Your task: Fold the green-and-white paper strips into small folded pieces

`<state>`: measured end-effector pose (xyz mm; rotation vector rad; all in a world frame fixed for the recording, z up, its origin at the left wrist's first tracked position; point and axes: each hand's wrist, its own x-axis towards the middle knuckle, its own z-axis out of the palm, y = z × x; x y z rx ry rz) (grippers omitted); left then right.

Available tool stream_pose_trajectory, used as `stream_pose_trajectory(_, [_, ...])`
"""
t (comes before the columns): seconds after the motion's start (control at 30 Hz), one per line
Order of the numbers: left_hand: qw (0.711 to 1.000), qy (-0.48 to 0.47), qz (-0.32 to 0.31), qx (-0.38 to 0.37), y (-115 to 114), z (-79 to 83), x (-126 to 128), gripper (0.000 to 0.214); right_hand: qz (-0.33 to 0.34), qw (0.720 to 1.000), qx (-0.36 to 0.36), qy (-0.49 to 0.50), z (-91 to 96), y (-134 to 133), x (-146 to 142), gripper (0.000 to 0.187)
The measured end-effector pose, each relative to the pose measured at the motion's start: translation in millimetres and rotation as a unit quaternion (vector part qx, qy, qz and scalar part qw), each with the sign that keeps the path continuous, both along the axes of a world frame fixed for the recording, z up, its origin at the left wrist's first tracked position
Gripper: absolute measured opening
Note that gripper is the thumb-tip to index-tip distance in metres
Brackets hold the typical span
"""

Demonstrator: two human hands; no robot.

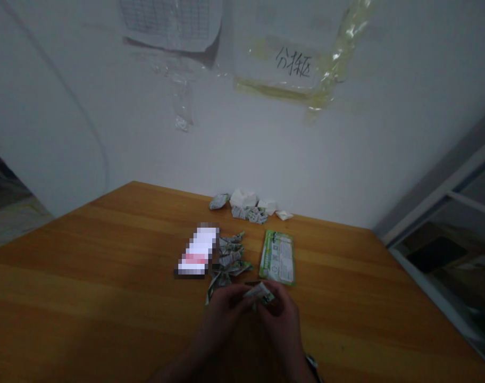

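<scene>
- Both hands low in view: the left hand (222, 314) and right hand (281, 315) were close together over the near edge of the brown wooden surface (107, 276), fingers curled inward.
- Both were closed on one small folded piece of white-and-green printed paper (259, 292), pinched between the fingertips of each. It was held tilted just above the surface, near the middle of the near edge.
- A loose pile of folded printed paper pieces (230, 258) lay just beyond the hands, toward the middle of the surface. Its nearest piece was just beside the left fingertips; could not tell if it touched them.
- A flat green-and-white printed rectangular sheet (278, 258) lay just right of that pile and just beyond the right hand, long side running toward the far edge.
- A white-and-pink rectangular item (198, 252), pixel-blurred, lay directly left of the pile. Its detail was unreadable.
- A cluster of crumpled white and printed paper scraps (248, 207) sat at the far edge of the surface, close to the white wall (67, 133).
- On the wall, a gridded paper sheet (170, 21) was taped up, and to its right hung a yellowish clear plastic sleeve (294, 64) with black handwriting.
- A grey metal frame (445, 194) stood past the right edge.
- The lighting was dim and the print on the papers was unreadable.
</scene>
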<state>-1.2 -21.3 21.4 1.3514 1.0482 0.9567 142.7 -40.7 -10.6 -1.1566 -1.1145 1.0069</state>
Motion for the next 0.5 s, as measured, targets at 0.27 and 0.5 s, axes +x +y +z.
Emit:
stream_pose_trajectory(0.27, [0.996,0.035,0.075,0.037,3,-3.6,-3,0.005,0.037,0.997,0.058,-0.037,10.6,1,4,0.010])
stream_pose_trajectory(0.5, [0.994,0.054,0.066,0.064,0,3.0,-1,0.005,0.026,0.997,0.046,-0.048,10.7,-1,6,0.011])
